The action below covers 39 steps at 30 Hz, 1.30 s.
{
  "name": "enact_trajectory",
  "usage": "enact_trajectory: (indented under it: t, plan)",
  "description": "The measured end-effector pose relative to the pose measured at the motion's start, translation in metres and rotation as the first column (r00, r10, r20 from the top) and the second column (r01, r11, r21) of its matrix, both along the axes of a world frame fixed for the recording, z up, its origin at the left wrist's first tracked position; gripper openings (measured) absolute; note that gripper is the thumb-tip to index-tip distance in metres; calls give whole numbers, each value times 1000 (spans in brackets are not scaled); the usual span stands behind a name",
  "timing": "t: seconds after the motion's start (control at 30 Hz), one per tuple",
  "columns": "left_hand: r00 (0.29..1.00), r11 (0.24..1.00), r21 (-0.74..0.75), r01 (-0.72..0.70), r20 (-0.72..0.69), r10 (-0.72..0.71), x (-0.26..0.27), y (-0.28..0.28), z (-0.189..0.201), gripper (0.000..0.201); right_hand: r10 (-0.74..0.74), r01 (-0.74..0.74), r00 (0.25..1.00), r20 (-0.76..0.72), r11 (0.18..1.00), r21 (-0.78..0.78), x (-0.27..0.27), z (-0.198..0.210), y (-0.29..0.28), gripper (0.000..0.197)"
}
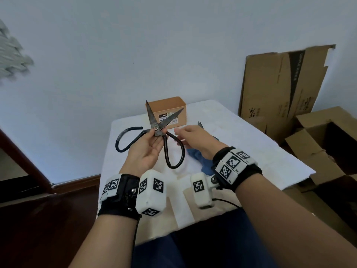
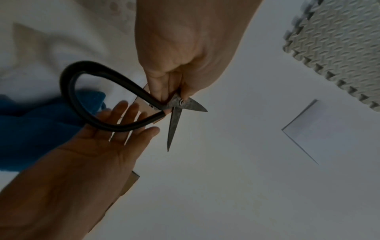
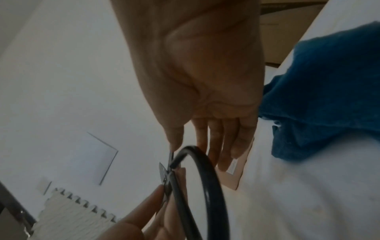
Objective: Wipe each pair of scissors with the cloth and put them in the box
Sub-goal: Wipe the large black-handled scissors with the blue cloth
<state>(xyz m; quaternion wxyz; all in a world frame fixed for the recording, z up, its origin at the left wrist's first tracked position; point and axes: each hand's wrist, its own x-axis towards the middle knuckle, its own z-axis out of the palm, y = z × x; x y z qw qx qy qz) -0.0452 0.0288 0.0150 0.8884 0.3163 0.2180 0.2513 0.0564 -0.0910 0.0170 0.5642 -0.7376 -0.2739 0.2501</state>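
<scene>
while your left hand (image 1: 148, 149) pinches the large black-handled iron scissors (image 1: 156, 130) at the pivot, blades spread above the white table (image 1: 251, 144), your right hand (image 1: 195, 140) hovers beside them with fingers straight and empty, crumpled blue cloth (image 1: 195, 155) beneath it, tan open box (image 1: 170, 105) behind

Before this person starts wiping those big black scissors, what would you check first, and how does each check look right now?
1. Scissors held firmly: ok, the left hand pinches them at the pivot.
2. Blades pointing away from the body: ok, they are spread open, tips up.
3. Blue cloth in hand: not ok, it lies on the table under the right wrist.
4. Right hand free to take the cloth: ok, fingers straight, holding nothing.
5. Box open and within reach: ok; its contents, cannot tell.
</scene>
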Motion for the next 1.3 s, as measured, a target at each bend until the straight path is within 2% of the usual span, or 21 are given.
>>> enact_trajectory:
  t: [0.07,0.2,0.3,0.43,0.5,0.57,0.63,0.7,0.73,0.8,0.87,1.03,1.3]
  plan:
    - [1000,1000,-14,-4,30,5,2,0,1,20,58,-52,993,-106,997,54,-6,-1,-2,36]
    - [999,1000,12,27,32,-28,6,0,4,17,126,-92,969,-212,982,166,-9,-3,-5,22]
    - [996,989,119,90,-21,-88,7,-1,5,22,80,6,955,-285,958,288,-8,-2,-5,20]
    - [967,931,309,195,-218,-130,1,1,5,24,-79,197,942,-325,916,349,1,-5,-7,27]
    - [955,880,433,197,-287,-72,-2,3,5,20,-159,262,938,-307,907,330,7,-9,-9,30]
    - [954,805,585,101,-286,88,-3,7,4,22,-202,301,930,-307,898,322,9,-11,-10,29]
    - [927,693,721,-12,-252,279,-3,15,2,22,-230,326,926,-298,887,328,10,-12,-12,27]
    - [887,598,802,3,-278,368,-4,23,0,24,-250,338,927,-281,882,330,11,-11,-14,26]
    - [877,583,809,68,-327,352,-4,25,-2,27,-251,338,927,-279,881,332,11,-11,-15,25]
    - [858,585,777,231,-447,254,-3,30,-7,33,-242,335,926,-288,878,341,12,-10,-17,25]
    - [839,580,746,328,-513,185,-3,34,-11,33,-233,339,921,-311,873,352,12,-10,-19,26]
    - [856,607,737,297,-488,173,-5,37,-12,26,-269,378,908,-321,857,350,15,-13,-24,35]
    - [882,673,643,367,-471,-30,-8,22,-11,19,-331,432,891,-309,826,361,17,-13,-19,37]
